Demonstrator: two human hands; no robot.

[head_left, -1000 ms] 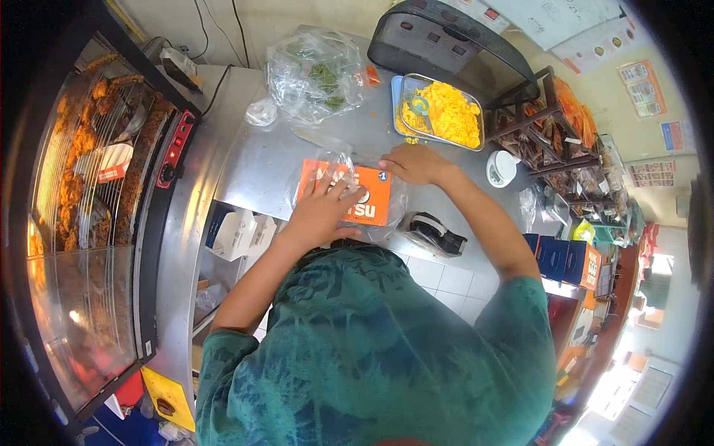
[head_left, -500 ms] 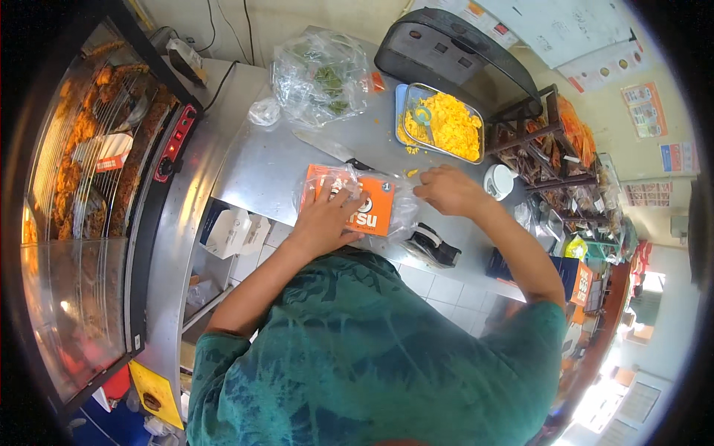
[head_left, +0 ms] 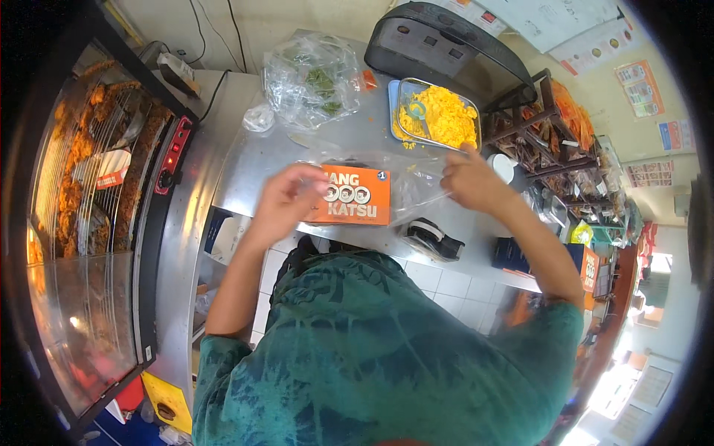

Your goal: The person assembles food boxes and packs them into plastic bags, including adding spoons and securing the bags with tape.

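Observation:
An orange box (head_left: 357, 195) with white lettering lies near the counter's front edge, inside or under a clear plastic bag (head_left: 416, 189). My right hand (head_left: 476, 182) pinches the bag's edge and holds it stretched to the right of the box. At the box's left end is my left hand (head_left: 282, 204), slightly blurred, fingers apart and loosely bent. It seems to hold nothing. A black-and-white device (head_left: 431, 239), perhaps a stapler or tape dispenser, rests at the counter edge between the box and my right forearm.
Beyond my right hand stands a metal tray (head_left: 442, 115) of yellow shredded food with a scoop. A clear bag of green leaves (head_left: 316, 82) sits at the back. On the left is a lit food warmer (head_left: 97, 201); on the right, a rack (head_left: 550, 141) and a white-lidded container (head_left: 502, 169).
My left hand has lifted off the box top and shifted left, uncovering its print. My right hand has moved right, drawing the bag's edge outward.

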